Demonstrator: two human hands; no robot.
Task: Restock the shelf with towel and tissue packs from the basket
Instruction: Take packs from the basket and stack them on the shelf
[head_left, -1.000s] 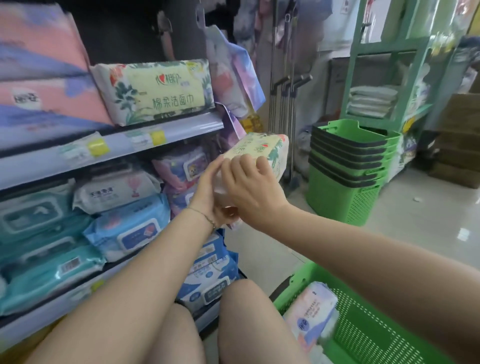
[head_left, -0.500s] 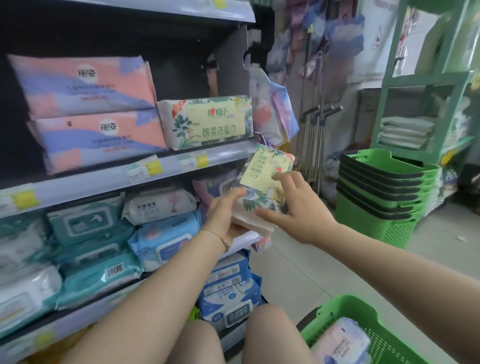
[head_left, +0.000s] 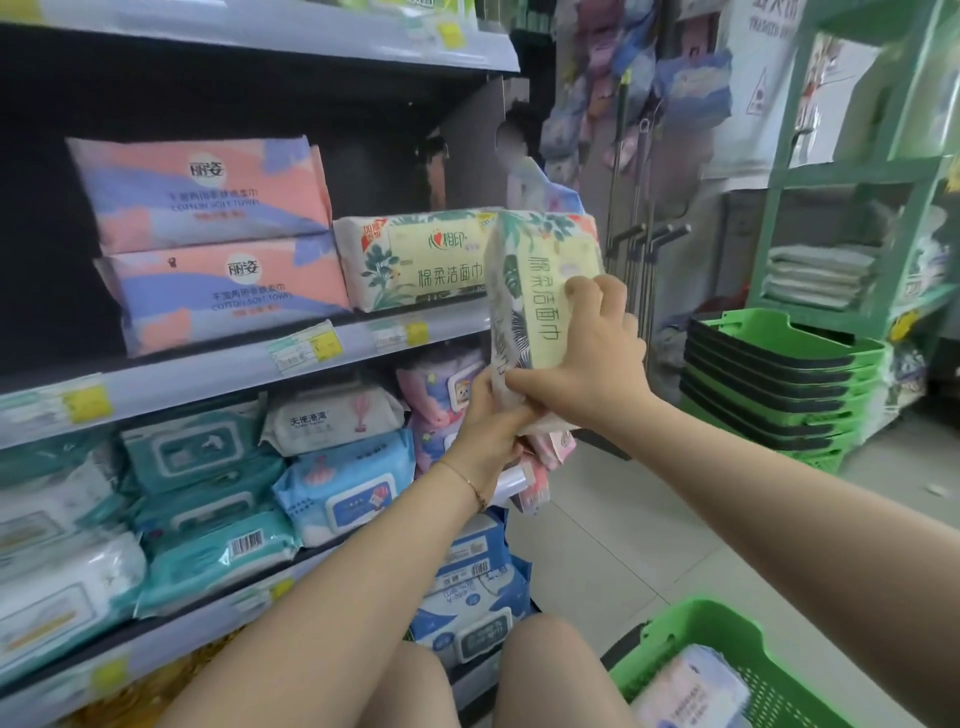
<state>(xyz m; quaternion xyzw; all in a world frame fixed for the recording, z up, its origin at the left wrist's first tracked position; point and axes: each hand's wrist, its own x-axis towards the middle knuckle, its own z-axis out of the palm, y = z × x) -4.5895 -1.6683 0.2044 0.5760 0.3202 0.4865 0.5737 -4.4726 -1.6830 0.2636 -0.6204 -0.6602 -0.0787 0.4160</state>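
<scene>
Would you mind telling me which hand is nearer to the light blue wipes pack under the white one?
Left. The left hand grips the floral pack's bottom just right of the light blue wipes pack; the right hand holds it higher and farther right.

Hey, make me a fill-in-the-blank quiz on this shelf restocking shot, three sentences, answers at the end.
1. The left hand and right hand both grip a floral pack whose label panel is pale ____.
2. Its twin on the shelf lies beside a stack of ____ pink-and-blue packs.
3. The basket by the person's knee and the stacked baskets are all ____.

Answers: yellow; two; green
</scene>
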